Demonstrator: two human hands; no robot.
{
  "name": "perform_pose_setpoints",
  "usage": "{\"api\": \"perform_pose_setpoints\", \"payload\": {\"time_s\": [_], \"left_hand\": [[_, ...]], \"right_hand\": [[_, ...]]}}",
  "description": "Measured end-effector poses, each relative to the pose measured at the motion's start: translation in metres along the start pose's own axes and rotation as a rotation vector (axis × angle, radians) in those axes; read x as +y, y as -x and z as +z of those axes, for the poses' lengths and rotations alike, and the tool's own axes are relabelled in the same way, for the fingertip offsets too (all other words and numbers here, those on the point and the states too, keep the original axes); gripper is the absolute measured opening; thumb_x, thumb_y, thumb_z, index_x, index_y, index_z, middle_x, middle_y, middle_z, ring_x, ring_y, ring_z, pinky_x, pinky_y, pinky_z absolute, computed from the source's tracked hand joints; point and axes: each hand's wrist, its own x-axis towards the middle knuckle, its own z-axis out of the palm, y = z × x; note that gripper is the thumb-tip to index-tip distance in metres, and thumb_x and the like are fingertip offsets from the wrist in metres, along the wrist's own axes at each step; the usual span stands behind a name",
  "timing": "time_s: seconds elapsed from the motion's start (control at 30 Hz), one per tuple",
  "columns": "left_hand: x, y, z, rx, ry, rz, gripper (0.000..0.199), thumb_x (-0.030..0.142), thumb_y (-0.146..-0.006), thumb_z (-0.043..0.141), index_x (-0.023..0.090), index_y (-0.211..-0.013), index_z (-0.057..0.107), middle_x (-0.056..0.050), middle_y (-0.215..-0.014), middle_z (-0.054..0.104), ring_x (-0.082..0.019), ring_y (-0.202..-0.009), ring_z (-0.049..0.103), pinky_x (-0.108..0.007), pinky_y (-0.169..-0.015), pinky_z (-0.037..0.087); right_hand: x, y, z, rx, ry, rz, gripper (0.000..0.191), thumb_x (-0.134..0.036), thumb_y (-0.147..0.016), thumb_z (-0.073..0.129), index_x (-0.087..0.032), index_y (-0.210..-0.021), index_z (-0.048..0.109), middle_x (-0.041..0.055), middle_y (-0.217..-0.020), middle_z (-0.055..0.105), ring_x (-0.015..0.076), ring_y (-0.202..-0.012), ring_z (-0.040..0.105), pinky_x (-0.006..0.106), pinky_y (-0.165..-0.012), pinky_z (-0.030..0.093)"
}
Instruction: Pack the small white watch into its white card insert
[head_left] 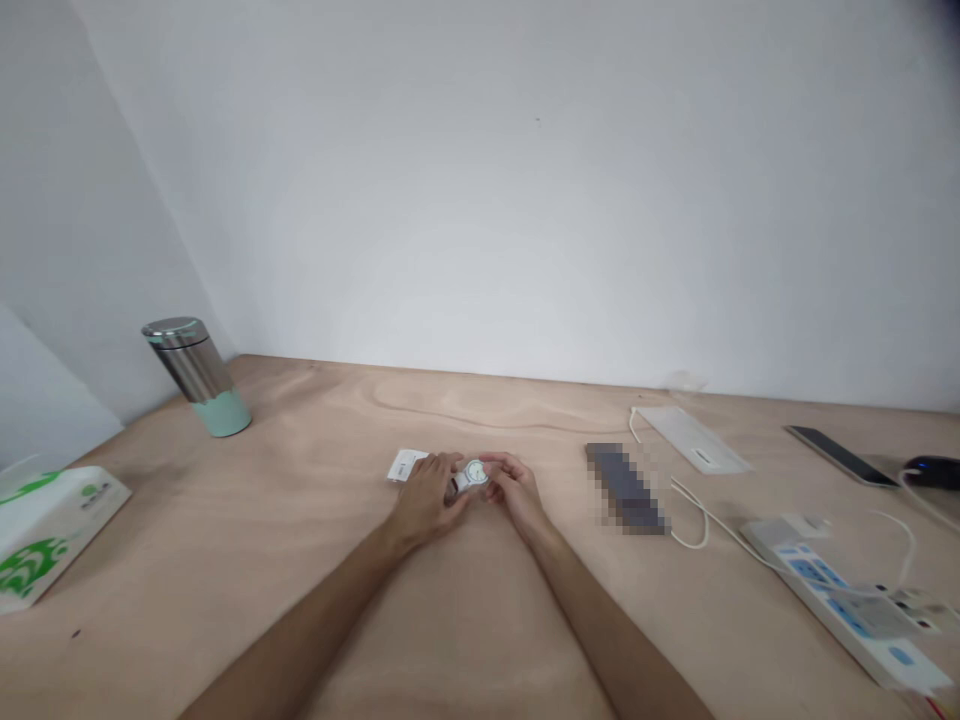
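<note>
A white wristwatch (475, 472) with a round, pale dial faces up between my two hands, low over the wooden table. My left hand (429, 497) is closed around the strap on the watch's left side, its fingers partly covering it. On the other side, my right hand (516, 490) pinches the watch near the edge of the case with bent fingers. Beneath and behind my left hand lies a small white card with printing (406, 464), part of it hidden by the fingers.
A steel and mint tumbler (201, 375) stands back left, with a green-and-white tissue pack (67, 530) nearer. To the right are a pixelated dark phone-like slab (626, 488), a white pouch (694, 440), a dark flat device (838, 455), cables and a power strip (840, 600). A wall rises behind.
</note>
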Motion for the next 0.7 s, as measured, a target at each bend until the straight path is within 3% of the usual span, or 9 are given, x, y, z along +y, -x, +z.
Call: {"api": "perform_pose_setpoints", "payload": {"time_s": [0.13,0.27,0.4,0.6,0.7], "left_hand": [[-0.0001,0.0007,0.0003,-0.038,-0.008,0.061,0.039,0.023,-0.079,0.056,0.019,-0.116,0.044,-0.009,-0.106,0.056,-0.024,-0.100,0.053,-0.039,-0.087,0.042],[-0.0020,0.0013,0.0024,-0.015,-0.023,0.009,0.029,0.018,-0.078,0.052,0.018,-0.107,0.045,-0.008,-0.101,0.055,-0.023,-0.093,0.053,-0.038,-0.083,0.044],[-0.0028,0.0007,0.0032,-0.019,-0.034,-0.034,0.018,0.020,-0.080,0.052,0.020,-0.097,0.049,-0.006,-0.093,0.058,-0.023,-0.088,0.055,-0.037,-0.080,0.045],[-0.0058,-0.0010,0.0048,0.020,-0.001,-0.115,0.022,0.022,-0.083,0.050,0.018,-0.105,0.050,-0.009,-0.098,0.063,-0.024,-0.093,0.057,-0.039,-0.082,0.046],[-0.0079,-0.0014,0.0062,0.058,0.021,-0.155,0.024,0.023,-0.086,0.047,0.017,-0.110,0.049,-0.010,-0.102,0.063,-0.024,-0.096,0.057,-0.040,-0.084,0.047]], "right_hand": [[0.0010,-0.0016,-0.0008,0.026,-0.008,0.007,0.029,-0.036,-0.068,0.067,-0.019,-0.091,0.067,-0.0021,-0.056,0.060,0.0103,-0.043,0.049,0.021,-0.041,0.039],[0.0015,-0.0027,-0.0007,0.050,0.002,-0.002,0.030,-0.037,-0.068,0.065,-0.019,-0.092,0.066,-0.0024,-0.057,0.058,0.0089,-0.038,0.045,0.020,-0.035,0.034],[0.0017,-0.0026,-0.0002,0.053,0.010,0.004,0.026,-0.039,-0.068,0.064,-0.018,-0.084,0.067,-0.0015,-0.058,0.058,0.0091,-0.040,0.046,0.020,-0.035,0.036],[0.0000,0.0005,-0.0001,-0.017,0.036,-0.004,0.033,-0.034,-0.067,0.060,-0.021,-0.097,0.065,-0.0005,-0.073,0.062,0.0093,-0.044,0.051,0.021,-0.039,0.041],[0.0000,0.0010,0.0008,-0.020,0.067,-0.012,0.033,-0.034,-0.066,0.065,-0.022,-0.096,0.064,-0.0024,-0.071,0.060,0.0088,-0.043,0.049,0.021,-0.039,0.041]]}}
